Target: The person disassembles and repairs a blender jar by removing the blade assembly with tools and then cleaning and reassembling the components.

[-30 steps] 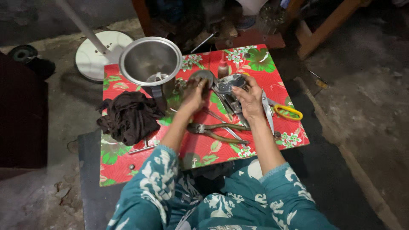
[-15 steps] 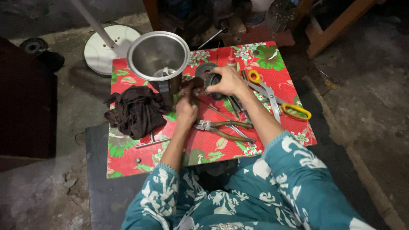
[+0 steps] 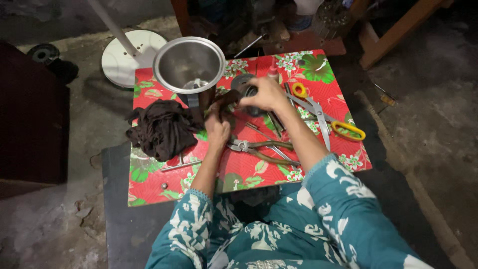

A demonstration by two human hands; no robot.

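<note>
1. Two hands work over the red floral cloth (image 3: 249,169): right hand (image 3: 266,94) grips a dark round part (image 3: 247,85) at 12 o'clock.
2. Left hand (image 3: 217,130) pinches a brown strip (image 3: 225,101); pliers (image 3: 259,149) at 5 o'clock of it.

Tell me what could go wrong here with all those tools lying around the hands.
The scissors lie open-bladed just right of the right hand; a sideways move of that forearm might brush the blades. The pliers sit right under both wrists, so a lowered arm could knock them off the red floral mat. The left hand works close beside the metal funnel, which looks top-heavy and may tip if bumped.
</note>
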